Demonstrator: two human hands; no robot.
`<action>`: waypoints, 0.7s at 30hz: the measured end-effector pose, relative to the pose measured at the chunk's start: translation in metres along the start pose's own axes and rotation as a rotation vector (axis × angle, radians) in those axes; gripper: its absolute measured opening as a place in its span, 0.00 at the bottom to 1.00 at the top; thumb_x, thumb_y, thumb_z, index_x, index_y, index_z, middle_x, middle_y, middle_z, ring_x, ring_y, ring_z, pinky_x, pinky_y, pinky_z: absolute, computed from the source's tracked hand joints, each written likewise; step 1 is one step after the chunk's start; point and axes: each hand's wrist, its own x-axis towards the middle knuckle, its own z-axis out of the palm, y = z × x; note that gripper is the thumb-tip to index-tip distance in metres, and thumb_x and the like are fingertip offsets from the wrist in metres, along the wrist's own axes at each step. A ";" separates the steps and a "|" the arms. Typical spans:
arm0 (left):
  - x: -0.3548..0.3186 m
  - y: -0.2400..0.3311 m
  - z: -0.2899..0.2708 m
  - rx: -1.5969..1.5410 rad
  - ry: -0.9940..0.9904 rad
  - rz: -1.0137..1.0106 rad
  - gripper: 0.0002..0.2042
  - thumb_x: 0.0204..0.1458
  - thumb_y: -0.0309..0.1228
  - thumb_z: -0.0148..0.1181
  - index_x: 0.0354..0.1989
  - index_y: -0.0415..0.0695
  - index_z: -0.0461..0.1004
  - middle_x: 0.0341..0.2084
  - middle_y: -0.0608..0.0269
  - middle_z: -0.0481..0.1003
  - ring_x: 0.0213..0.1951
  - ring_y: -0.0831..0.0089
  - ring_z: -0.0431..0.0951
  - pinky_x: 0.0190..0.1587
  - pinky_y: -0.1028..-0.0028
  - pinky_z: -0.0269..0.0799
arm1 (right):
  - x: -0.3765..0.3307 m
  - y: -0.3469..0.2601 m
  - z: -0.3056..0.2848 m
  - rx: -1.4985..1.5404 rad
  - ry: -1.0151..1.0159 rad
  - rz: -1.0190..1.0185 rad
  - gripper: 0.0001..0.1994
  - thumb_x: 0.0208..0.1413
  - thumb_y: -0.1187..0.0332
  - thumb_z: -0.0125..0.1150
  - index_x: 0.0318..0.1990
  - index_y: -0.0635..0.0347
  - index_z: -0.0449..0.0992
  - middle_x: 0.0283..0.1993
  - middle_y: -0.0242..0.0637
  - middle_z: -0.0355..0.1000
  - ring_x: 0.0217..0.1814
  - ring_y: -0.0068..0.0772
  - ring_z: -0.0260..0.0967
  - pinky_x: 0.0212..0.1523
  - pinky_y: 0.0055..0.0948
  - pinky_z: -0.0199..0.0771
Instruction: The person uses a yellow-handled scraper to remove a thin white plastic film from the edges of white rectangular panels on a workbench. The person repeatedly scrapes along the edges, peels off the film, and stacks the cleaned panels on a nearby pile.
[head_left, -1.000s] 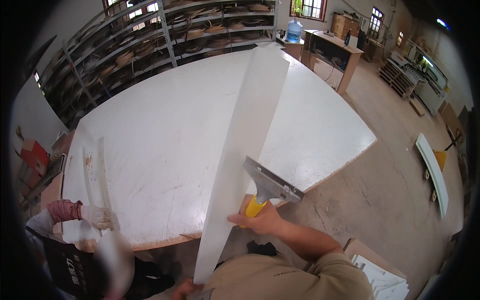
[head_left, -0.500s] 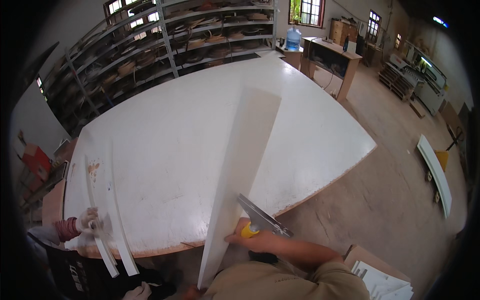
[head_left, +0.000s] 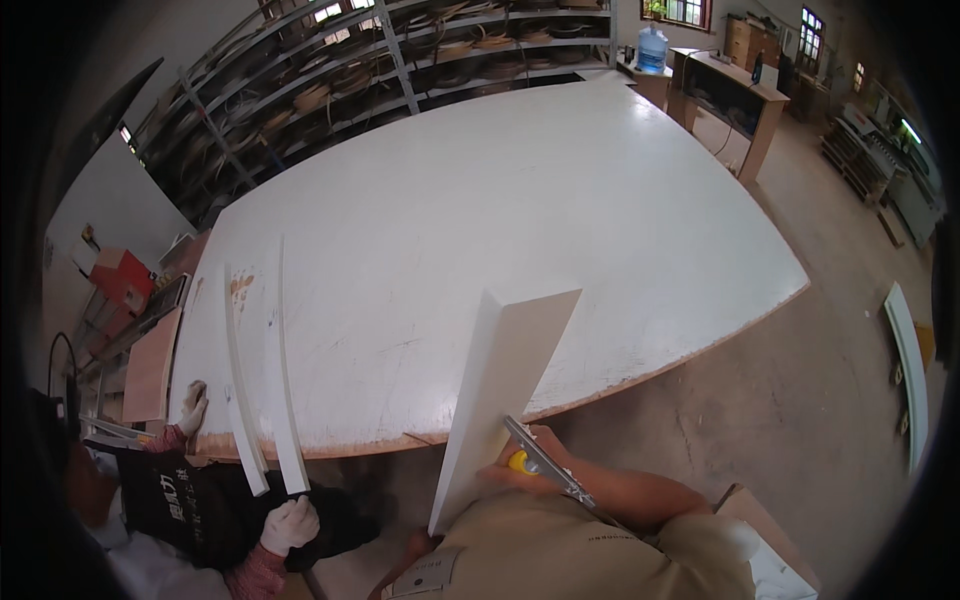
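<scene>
A long white board [head_left: 500,390] stands tilted on its edge, its near end by my body and its far end over the big white table [head_left: 400,300]. Low at that near end is my left hand [head_left: 421,546], closed on the board with its fingers mostly hidden. Against the board's right face, my right hand [head_left: 522,455] grips a tool [head_left: 550,462] with a yellow handle and a long flat metal part. Its fingers also touch the board.
At left, a co-worker has one gloved hand [head_left: 192,406] on the table edge and another gloved hand [head_left: 290,525] near two narrow white strips [head_left: 288,410]. Laden shelves [head_left: 400,60] line the back. A white panel [head_left: 905,380] stands at right; a box [head_left: 765,530] is behind my right elbow.
The board's far end has drawn down toward me, with my right hand and the tool alongside. My view has shifted left. The co-worker's hand has left the strips, and the other has come up near their ends.
</scene>
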 end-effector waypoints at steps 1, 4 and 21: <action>0.000 -0.005 0.002 0.031 0.027 0.023 0.27 0.44 0.48 0.68 0.47 0.39 0.80 0.39 0.38 0.80 0.44 0.46 0.82 0.44 0.55 0.77 | -0.002 -0.003 0.000 0.011 -0.008 0.005 0.18 0.50 0.65 0.76 0.19 0.58 0.69 0.17 0.33 0.65 0.18 0.30 0.62 0.21 0.30 0.64; 0.001 -0.001 0.005 0.070 0.033 0.043 0.27 0.44 0.49 0.68 0.46 0.39 0.80 0.37 0.38 0.80 0.43 0.44 0.82 0.44 0.54 0.77 | -0.004 -0.005 -0.002 0.016 -0.013 -0.002 0.18 0.50 0.65 0.76 0.19 0.58 0.69 0.18 0.34 0.65 0.17 0.31 0.62 0.21 0.30 0.63; -0.076 0.165 -0.118 -0.227 -0.096 0.071 0.15 0.54 0.37 0.68 0.45 0.42 0.81 0.35 0.58 0.83 0.39 0.77 0.80 0.43 0.70 0.76 | 0.062 -0.012 -0.080 0.046 0.663 -0.004 0.12 0.53 0.71 0.71 0.28 0.57 0.70 0.25 0.27 0.66 0.27 0.21 0.62 0.29 0.28 0.66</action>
